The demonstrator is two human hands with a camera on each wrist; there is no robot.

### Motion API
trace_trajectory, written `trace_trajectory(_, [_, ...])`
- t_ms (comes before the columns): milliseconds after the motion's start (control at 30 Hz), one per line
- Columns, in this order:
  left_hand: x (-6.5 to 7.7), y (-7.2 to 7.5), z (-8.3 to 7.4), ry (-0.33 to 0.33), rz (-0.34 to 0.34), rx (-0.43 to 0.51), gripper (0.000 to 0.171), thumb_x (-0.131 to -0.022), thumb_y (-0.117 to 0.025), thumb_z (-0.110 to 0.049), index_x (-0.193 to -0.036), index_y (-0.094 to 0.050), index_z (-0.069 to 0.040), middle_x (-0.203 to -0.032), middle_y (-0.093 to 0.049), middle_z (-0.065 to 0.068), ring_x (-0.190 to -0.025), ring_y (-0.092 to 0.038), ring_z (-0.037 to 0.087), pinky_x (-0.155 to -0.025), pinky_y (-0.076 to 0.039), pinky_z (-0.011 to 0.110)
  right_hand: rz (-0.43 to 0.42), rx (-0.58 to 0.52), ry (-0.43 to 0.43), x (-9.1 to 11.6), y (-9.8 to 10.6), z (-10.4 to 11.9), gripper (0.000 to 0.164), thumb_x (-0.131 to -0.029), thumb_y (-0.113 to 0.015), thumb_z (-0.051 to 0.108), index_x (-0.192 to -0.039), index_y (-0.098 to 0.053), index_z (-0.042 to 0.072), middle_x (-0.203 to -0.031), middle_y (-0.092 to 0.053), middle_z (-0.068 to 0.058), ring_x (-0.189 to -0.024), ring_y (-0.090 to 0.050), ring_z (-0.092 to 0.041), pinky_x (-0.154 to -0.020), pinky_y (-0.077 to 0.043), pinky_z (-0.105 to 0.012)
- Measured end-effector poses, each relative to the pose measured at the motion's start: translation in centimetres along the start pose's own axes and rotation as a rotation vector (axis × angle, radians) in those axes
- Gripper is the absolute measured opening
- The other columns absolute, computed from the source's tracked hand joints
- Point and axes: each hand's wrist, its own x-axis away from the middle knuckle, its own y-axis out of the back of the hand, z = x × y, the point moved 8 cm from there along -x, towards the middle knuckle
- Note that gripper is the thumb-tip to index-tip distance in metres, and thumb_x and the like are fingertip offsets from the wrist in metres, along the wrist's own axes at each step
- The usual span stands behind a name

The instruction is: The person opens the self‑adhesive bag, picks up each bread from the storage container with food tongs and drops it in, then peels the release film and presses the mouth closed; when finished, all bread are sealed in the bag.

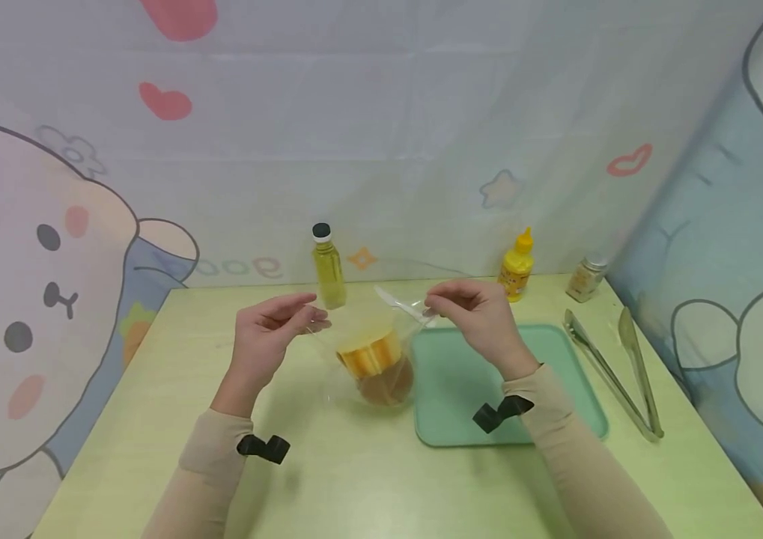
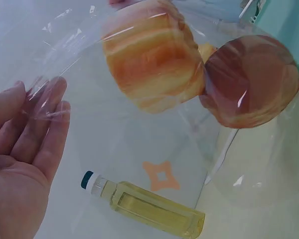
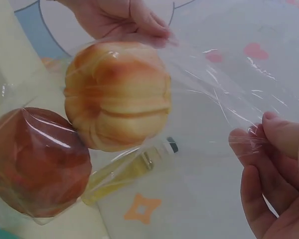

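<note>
A clear plastic bag (image 3: 204,94) hangs between my two hands, above the table. Inside it are a golden, ridged bread loaf (image 2: 149,59) and a round brown bun (image 3: 40,162), side by side at the bottom. My left hand (image 1: 266,329) pinches one side of the bag's top between thumb and fingers. On the opposite side, my right hand (image 1: 475,318) pinches the other top edge, thumb against fingertip. A thin white strip (image 1: 394,303) shows beside the bag near my right fingers; its kind is unclear.
Behind the bag stands a bottle of yellow oil (image 1: 329,269). A green tray (image 1: 445,423) lies under my right forearm. Metal tongs (image 1: 613,374) rest to its right. At the back right are a yellow squeeze bottle (image 1: 517,268) and a small seasoning jar (image 1: 586,278).
</note>
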Motion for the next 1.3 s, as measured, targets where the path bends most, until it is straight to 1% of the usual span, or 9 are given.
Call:
trace_trajectory(133, [0.0, -0.2, 0.0, 0.029, 0.029, 0.058, 0.029, -0.099, -0.068, 0.006, -0.126, -0.075, -0.003, -0.094, -0.08, 0.003, -0.083, -0.08, 0.021, -0.079, -0.065, 0.041, 0.027, -0.055, 0.009, 0.2, 0.1, 0.3, 0.013, -0.095, -0.072, -0.007, -0.107, -0.077, -0.006, -0.093, -0.079, -0.003, -0.081, -0.076, -0.018, -0.084, -0.064, -0.034])
trace_trajectory(300, [0.0, -0.8, -0.3, 0.035, 0.069, 0.157, 0.027, -0.098, -0.064, 0.012, -0.113, -0.078, -0.006, -0.092, -0.079, 0.006, -0.079, -0.08, 0.021, -0.071, -0.066, 0.041, 0.069, -0.154, 0.032, 0.4, 0.1, 0.6, 0.016, -0.095, -0.07, -0.011, -0.11, -0.074, -0.013, -0.096, -0.079, -0.004, -0.083, -0.077, -0.018, -0.085, -0.064, -0.036])
trace_trajectory(500, [-0.1, -1.2, -0.4, 0.064, 0.063, 0.23, 0.031, -0.096, -0.06, 0.017, -0.098, -0.079, -0.008, -0.092, -0.078, 0.005, -0.072, -0.077, 0.017, -0.063, -0.065, 0.038, 0.099, -0.215, 0.071, 0.5, 0.3, 0.8, 0.023, -0.094, -0.068, -0.014, -0.11, -0.08, -0.002, -0.1, -0.08, -0.004, -0.087, -0.077, -0.018, -0.085, -0.064, -0.037])
trace_trajectory(633, [-0.1, -1.4, -0.4, 0.087, 0.069, 0.218, 0.027, -0.097, -0.062, 0.014, -0.103, -0.079, -0.005, -0.094, -0.077, 0.004, -0.072, -0.078, 0.018, -0.063, -0.065, 0.04, 0.122, -0.233, 0.107, 0.7, 0.4, 1.1, 0.025, -0.094, -0.068, -0.014, -0.108, -0.081, 0.002, -0.101, -0.079, -0.006, -0.088, -0.077, -0.02, -0.084, -0.064, -0.037])
trace_trajectory(733, [0.0, -1.5, -0.3, 0.095, 0.08, 0.194, 0.026, -0.099, -0.06, 0.014, -0.104, -0.079, -0.004, -0.098, -0.075, 0.004, -0.075, -0.079, 0.021, -0.064, -0.065, 0.04, 0.142, -0.228, 0.128, 0.7, 0.3, 1.6, 0.018, -0.094, -0.069, -0.012, -0.107, -0.079, -0.005, -0.1, -0.078, -0.008, -0.087, -0.076, -0.021, -0.083, -0.064, -0.037])
trace_trajectory(833, [0.1, -1.5, -0.2, 0.091, 0.084, 0.179, 0.03, -0.099, -0.055, 0.015, -0.097, -0.079, -0.002, -0.101, -0.073, 0.005, -0.076, -0.08, 0.025, -0.065, -0.065, 0.042, 0.158, -0.212, 0.132, 0.7, 0.3, 1.9, 0.012, -0.094, -0.07, -0.011, -0.105, -0.077, -0.01, -0.099, -0.077, -0.012, -0.087, -0.075, -0.022, -0.082, -0.064, -0.037])
trace_trajectory(967, [0.1, -1.4, -0.3, 0.075, 0.101, 0.168, 0.031, -0.1, -0.053, 0.014, -0.091, -0.078, -0.002, -0.103, -0.072, 0.007, -0.075, -0.08, 0.028, -0.066, -0.064, 0.048, 0.167, -0.171, 0.119, 0.9, 0.4, 2.0, 0.013, -0.094, -0.071, -0.011, -0.099, -0.08, -0.003, -0.099, -0.076, -0.013, -0.091, -0.073, -0.022, -0.082, -0.064, -0.034])
trace_trajectory(1067, [-0.1, -1.5, -0.4, 0.078, 0.123, 0.164, 0.03, -0.101, -0.053, 0.013, -0.09, -0.077, -0.001, -0.103, -0.076, 0.008, -0.076, -0.08, 0.028, -0.069, -0.064, 0.049, 0.173, -0.146, 0.113, 1.1, 0.5, 2.1, 0.016, -0.094, -0.07, -0.013, -0.096, -0.082, -0.001, -0.1, -0.076, -0.011, -0.095, -0.072, -0.022, -0.083, -0.064, -0.033])
trace_trajectory(1300, [-0.5, -1.4, -1.0, 0.071, 0.149, 0.127, 0.024, -0.099, -0.054, 0.014, -0.087, -0.074, 0.008, -0.1, -0.08, 0.009, -0.085, -0.08, 0.027, -0.078, -0.065, 0.044, 0.195, -0.133, 0.146, 1.2, 0.7, 2.3, 0.013, -0.093, -0.066, -0.017, -0.095, -0.078, -0.011, -0.106, -0.077, -0.002, -0.099, -0.072, -0.019, -0.084, -0.063, -0.029])
